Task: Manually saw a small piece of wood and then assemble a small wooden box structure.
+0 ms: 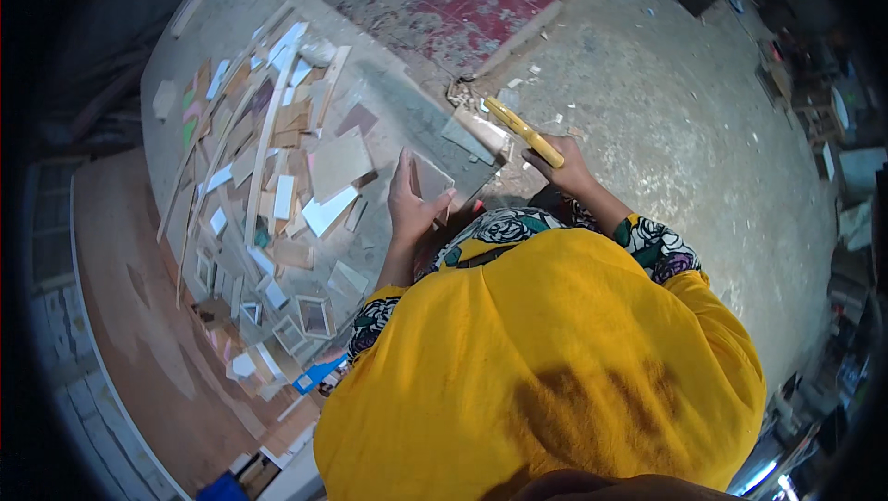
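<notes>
My left hand (410, 209) is at the near edge of a worktable, its thumb and fingers round a small brown, square-cornered piece (431, 179) with a pale edge. Whether that piece is a flat board or a shallow box, I cannot tell. My right hand (566, 164), off to the right above the floor, is closed round the lower end of a long, yellow, bar-shaped tool (518, 125). The tool slants up and to the left, and its exact kind does not show. A gap separates the two hands.
Wood offcuts, white pieces and long strips lie heaped on the grey tabletop (388, 98). A squarish beige board (339, 165) rests among them, left of my left hand. Small frames (315, 316) sit nearer me. Debris dots the concrete floor (666, 122).
</notes>
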`<act>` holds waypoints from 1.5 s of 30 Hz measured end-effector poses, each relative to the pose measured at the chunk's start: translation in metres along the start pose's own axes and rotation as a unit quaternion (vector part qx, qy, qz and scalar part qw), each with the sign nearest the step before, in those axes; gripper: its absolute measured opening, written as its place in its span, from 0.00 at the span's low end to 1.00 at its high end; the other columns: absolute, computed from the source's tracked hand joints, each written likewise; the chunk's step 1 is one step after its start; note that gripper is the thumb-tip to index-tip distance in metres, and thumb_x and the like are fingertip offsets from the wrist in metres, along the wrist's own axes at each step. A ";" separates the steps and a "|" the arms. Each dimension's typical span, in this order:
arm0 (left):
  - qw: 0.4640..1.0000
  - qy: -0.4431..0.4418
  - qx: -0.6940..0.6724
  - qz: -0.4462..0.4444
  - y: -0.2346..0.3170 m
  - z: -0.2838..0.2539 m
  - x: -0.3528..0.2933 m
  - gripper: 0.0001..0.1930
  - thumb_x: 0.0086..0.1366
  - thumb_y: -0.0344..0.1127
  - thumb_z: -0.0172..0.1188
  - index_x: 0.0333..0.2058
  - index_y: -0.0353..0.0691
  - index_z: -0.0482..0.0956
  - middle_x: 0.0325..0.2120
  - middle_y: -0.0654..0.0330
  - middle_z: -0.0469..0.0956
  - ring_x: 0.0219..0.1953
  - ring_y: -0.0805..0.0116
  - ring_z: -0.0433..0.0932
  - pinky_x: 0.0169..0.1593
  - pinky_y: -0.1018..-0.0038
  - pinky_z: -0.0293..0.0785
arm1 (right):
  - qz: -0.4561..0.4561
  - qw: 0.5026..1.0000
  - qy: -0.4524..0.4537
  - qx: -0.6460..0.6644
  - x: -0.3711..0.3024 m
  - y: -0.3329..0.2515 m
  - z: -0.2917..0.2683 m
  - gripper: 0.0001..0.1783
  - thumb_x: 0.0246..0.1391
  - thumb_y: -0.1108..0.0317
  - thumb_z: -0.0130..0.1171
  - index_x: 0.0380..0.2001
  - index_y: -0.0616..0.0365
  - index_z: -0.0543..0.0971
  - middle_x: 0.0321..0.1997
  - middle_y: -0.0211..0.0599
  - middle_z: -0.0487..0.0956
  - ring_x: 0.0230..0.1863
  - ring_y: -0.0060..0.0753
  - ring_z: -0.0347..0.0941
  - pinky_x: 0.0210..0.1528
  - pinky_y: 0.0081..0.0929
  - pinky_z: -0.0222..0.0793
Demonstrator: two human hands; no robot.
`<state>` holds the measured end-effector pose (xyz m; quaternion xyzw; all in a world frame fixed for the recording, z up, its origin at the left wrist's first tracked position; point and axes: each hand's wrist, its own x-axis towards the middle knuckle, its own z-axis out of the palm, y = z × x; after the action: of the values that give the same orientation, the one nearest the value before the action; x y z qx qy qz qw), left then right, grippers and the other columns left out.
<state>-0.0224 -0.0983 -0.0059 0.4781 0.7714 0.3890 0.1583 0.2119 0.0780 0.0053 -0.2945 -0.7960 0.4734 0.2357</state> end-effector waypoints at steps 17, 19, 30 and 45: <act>0.510 0.016 -0.856 -0.085 0.086 -0.034 -0.011 0.49 0.51 0.65 0.52 0.63 0.37 0.48 0.59 0.43 0.58 0.59 0.36 0.58 0.60 0.48 0.57 | -0.331 0.894 -0.287 -0.100 0.150 -0.017 0.129 0.26 0.36 0.67 0.62 0.44 0.53 0.72 0.41 0.46 0.75 0.44 0.48 0.71 0.42 0.42 0.67; 0.580 0.066 -0.807 -0.087 0.085 -0.029 -0.013 0.52 0.49 0.63 0.57 0.63 0.37 0.47 0.59 0.45 0.58 0.59 0.41 0.60 0.61 0.53 0.56 | -0.356 0.889 -0.241 -0.155 0.143 -0.013 0.114 0.32 0.36 0.65 0.64 0.50 0.53 0.68 0.51 0.46 0.70 0.53 0.50 0.65 0.47 0.44 0.66; 0.970 0.221 0.007 -0.099 0.094 -0.013 0.006 0.55 0.31 0.55 0.68 0.60 0.37 0.58 0.54 0.44 0.63 0.56 0.50 0.60 0.59 0.59 0.56 | 0.033 0.925 -0.330 -0.185 0.134 0.069 0.052 0.34 0.32 0.52 0.72 0.41 0.60 0.73 0.30 0.46 0.78 0.33 0.46 0.76 0.36 0.35 0.70; 0.947 0.285 0.014 -0.151 0.092 0.002 -0.010 0.41 0.38 0.51 0.67 0.54 0.44 0.68 0.54 0.45 0.62 0.56 0.47 0.60 0.59 0.56 0.58 | -0.177 0.943 -0.280 -0.021 0.201 -0.030 0.125 0.32 0.46 0.56 0.61 0.53 0.59 0.68 0.43 0.54 0.75 0.46 0.49 0.73 0.46 0.40 0.69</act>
<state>0.0405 -0.0842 0.0611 0.2277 0.8529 0.4695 -0.0183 -0.0206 0.1287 -0.0031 -0.0091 -0.8792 0.4702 0.0770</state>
